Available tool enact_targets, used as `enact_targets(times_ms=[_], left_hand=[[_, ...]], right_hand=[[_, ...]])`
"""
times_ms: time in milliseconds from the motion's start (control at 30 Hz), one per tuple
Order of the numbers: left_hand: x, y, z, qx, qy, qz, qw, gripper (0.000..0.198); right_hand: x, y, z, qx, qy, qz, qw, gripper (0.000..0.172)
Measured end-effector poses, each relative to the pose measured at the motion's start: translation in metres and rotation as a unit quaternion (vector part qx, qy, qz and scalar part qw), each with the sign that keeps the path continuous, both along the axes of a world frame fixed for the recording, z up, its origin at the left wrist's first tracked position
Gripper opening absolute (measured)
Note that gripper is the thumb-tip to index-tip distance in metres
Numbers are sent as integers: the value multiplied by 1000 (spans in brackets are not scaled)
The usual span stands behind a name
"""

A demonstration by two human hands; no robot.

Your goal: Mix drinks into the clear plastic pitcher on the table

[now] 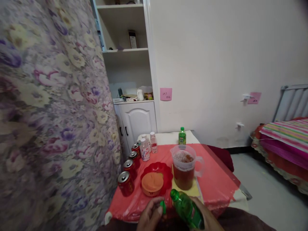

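My left hand pinches a small green bottle cap between thumb and fingers near the table's front edge. In my right hand is a green plastic bottle, tilted with its neck pointing up and left toward the cap. Cap and bottle are apart. Just beyond the bottle stands a clear plastic pitcher of foamy brown liquid, on a yellow cloth. Left of the pitcher, a red scalloped dish holds an orange bowl-like piece.
Several red drink cans line the table's left side. Behind them are several small bottles with white caps. Another green bottle stands at the back. Red plastic sheeting covers the table. A floral curtain hangs close on the left.
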State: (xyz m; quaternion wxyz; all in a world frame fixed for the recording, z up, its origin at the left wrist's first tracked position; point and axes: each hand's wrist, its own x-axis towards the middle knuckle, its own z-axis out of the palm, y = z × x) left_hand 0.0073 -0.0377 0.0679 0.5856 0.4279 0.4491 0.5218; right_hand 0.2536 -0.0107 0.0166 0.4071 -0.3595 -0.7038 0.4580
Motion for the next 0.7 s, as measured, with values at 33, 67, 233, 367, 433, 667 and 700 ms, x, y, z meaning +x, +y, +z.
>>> enact_targets(times_ms=[33,67,233,367,433,667,700], left_hand=[[3,0,3,12,14,-4,1000,43],[5,0,5,23,23,-15,999,43],[14,2,3,87,123,-23,988,45],[12,3,-3,138,303,29,943,37],[10,2,-4,132,339,34,931,37],[20,-1,16,132,419,-8,898,28],[21,-1,19,134,423,-15,896,26]], right_hand=[[-3,1,-8,6,-6,-3,1000,76],[-4,2,-14,12,-13,-5,1000,74],[-8,10,-41,37,-25,-28,999,58],[-14,19,-64,32,-52,-53,997,48],[-16,22,-73,24,-63,-55,996,50],[-22,23,-89,14,-74,-39,996,54],[-25,24,-90,15,-75,-38,996,56]])
